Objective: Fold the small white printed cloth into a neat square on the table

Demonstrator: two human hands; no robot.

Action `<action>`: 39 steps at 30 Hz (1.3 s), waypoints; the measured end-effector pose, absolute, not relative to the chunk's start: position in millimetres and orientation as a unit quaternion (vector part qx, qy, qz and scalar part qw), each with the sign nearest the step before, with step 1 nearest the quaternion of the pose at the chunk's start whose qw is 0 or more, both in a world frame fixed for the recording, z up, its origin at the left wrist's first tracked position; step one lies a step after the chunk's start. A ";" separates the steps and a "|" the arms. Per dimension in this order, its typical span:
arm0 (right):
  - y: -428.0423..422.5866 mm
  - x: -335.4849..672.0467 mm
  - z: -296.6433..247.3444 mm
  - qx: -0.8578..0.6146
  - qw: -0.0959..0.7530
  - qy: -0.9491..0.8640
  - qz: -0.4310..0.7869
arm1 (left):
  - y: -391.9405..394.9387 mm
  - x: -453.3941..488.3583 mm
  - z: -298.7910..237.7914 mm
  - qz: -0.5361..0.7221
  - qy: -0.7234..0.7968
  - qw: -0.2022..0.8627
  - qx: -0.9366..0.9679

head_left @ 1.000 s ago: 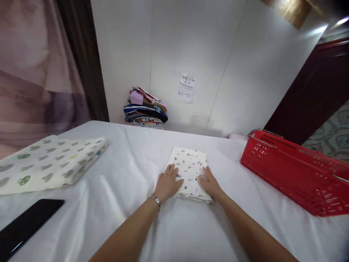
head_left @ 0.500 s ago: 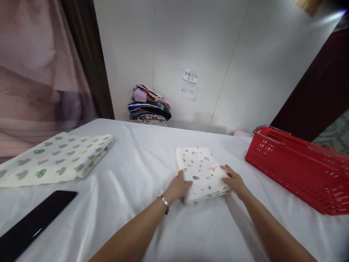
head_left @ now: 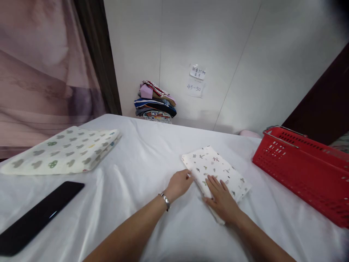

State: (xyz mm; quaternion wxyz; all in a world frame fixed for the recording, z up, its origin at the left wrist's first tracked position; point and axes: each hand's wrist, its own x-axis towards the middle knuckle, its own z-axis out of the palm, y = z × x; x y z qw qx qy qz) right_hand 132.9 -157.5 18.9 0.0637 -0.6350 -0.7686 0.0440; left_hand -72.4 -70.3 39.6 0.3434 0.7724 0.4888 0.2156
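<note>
A folded white cloth [head_left: 218, 165] with small printed plants and leaves lies turned at an angle on the white-covered table. Flat on top of its near part rests my right hand [head_left: 222, 200], fingers stretched out and thumb by the near left edge. My left hand [head_left: 178, 185], with a silver bracelet at the wrist, is at the cloth's left edge; its fingers are curled closed on that edge, and the fingertips are partly hidden.
On the left lies a larger folded cloth [head_left: 62, 151] with grey mushroom-like prints, and nearer a black flat device [head_left: 40, 216]. A red plastic basket [head_left: 302, 174] stands on the right. Several folded fabrics [head_left: 155, 102] are stacked by the wall, beyond the table's far edge.
The folded cloth has turned and shifted slightly right. My right hand has moved from its right edge to lie flat on top; my left hand stays by the left edge. The view has shifted slightly.
</note>
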 end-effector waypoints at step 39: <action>-153.4 166.1 51.3 -0.623 0.098 -0.774 0.058 | -45.9 -96.3 51.9 0.246 0.479 0.069 0.840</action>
